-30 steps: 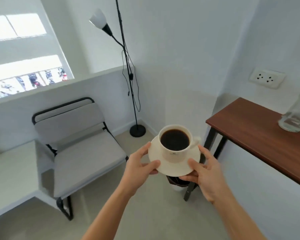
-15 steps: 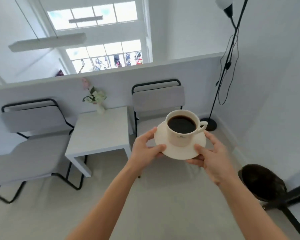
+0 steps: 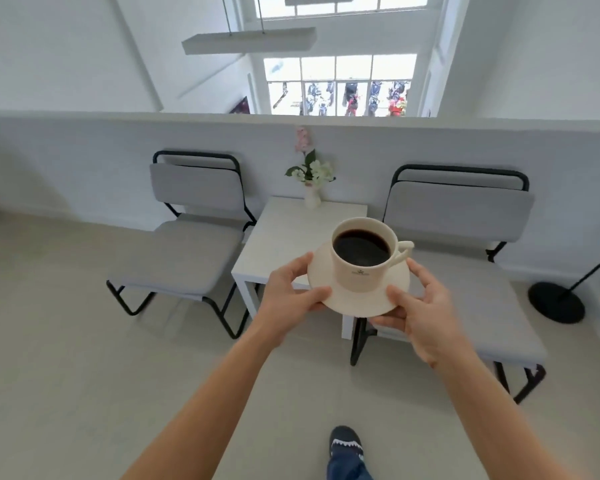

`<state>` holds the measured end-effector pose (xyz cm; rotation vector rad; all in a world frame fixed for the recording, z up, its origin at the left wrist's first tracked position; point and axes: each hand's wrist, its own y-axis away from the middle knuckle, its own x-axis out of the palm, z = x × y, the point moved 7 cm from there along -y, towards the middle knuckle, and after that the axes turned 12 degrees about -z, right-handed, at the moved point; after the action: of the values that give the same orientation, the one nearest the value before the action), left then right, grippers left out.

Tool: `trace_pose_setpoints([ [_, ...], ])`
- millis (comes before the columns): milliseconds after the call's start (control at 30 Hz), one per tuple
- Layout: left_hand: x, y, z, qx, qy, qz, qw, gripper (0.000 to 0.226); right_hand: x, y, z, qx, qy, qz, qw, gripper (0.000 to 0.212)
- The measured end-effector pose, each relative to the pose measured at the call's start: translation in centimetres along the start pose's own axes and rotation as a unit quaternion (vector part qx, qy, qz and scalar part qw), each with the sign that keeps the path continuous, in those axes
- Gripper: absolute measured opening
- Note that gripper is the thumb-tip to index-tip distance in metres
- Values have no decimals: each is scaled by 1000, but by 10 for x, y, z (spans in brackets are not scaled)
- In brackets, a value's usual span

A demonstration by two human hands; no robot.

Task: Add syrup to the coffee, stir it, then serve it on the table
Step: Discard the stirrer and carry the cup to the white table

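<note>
While both hands clasp the round cream ceramic saucer (image 3: 357, 299) by its opposite edges, left hand (image 3: 289, 295) and right hand (image 3: 424, 318) with thumbs (image 3: 317, 293) on the rim and fingers beneath, the glossy cream cup of black coffee (image 3: 361, 252) sits between the thumbs. It looks brittle, slippery and nearly full, so level rim support suits it above the small white square table (image 3: 278, 237)

Head-worn wide-angle view, facing forward and down, table (image 3: 284, 237) near

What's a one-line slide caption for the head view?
Both hands, left and right, carry a saucer with a full coffee cup toward a white table between two grey chairs.
</note>
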<state>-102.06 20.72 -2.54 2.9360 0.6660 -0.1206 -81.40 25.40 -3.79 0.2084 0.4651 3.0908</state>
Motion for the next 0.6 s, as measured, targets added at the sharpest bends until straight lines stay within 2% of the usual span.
trace_pose_setpoints([
  [367,-58,-173,13,-43,-17,-75,996,77,138,-162,5,30,52,55,997,56],
  [600,-88,-301,40,-39,-60,-58,996,76,214,-253,-13,51,65,32,996,59],
])
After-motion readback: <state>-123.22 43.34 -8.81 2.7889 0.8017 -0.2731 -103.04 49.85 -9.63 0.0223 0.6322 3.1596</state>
